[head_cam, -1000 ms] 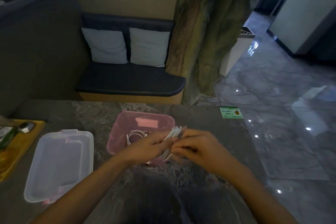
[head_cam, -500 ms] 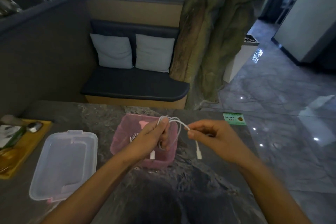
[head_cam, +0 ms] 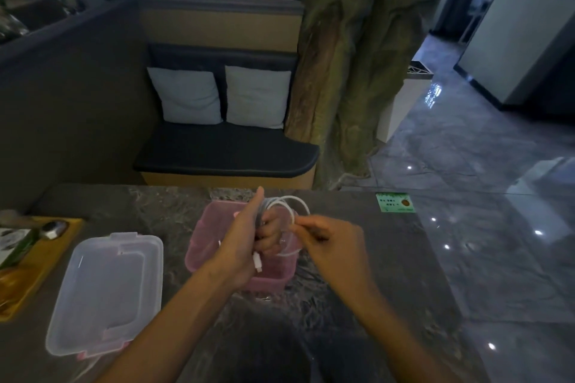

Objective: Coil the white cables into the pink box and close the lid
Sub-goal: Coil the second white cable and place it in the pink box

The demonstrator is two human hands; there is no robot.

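Hidden: the near right part of the pink box [head_cam: 205, 236] sits behind both hands, so its contents are hard to read in the dim light; a faint pale strand inside may be another cable, though I cannot tell.
Cut off: the yellow tray [head_cam: 37, 261] at the left edge runs out of view, and the papers on it are too dark to make out.
Left hand [head_cam: 245, 242]: fingers curled shut around a bundle of white cable [head_cam: 287, 204], thumb raised, held over the box.
Right hand [head_cam: 329, 246]: thumb and fingertips pinched on the free run of the same cable, just beside the left hand.
Cable shape: thin, round, glossy; it loops above the left fist in several arcs, and one white plug end [head_cam: 257, 262] hangs below the fist (only this one connector shows).
Box: translucent pink plastic, rectangular with rounded corners, open, standing on the table [head_cam: 357, 274] directly under the hands.
Lid [head_cam: 109, 292]: one, clear plastic, rounded rectangle with pink clips at its edges, lying flat left of the box and apart from it.
Table: dark stone with pale marbled veining, smooth.
Spoon [head_cam: 54, 228]: one, metal, shiny bowl, resting on the tray.
Sticker [head_cam: 395, 203]: one, green, flat on the table's far right corner.
Bench [head_cam: 227, 155]: one, dark padded seat, beyond the table.
Cushions [head_cam: 186, 95]: two, pale fabric, square, leaning side by side on the bench back.
Counts: two hands, one box, one lid.
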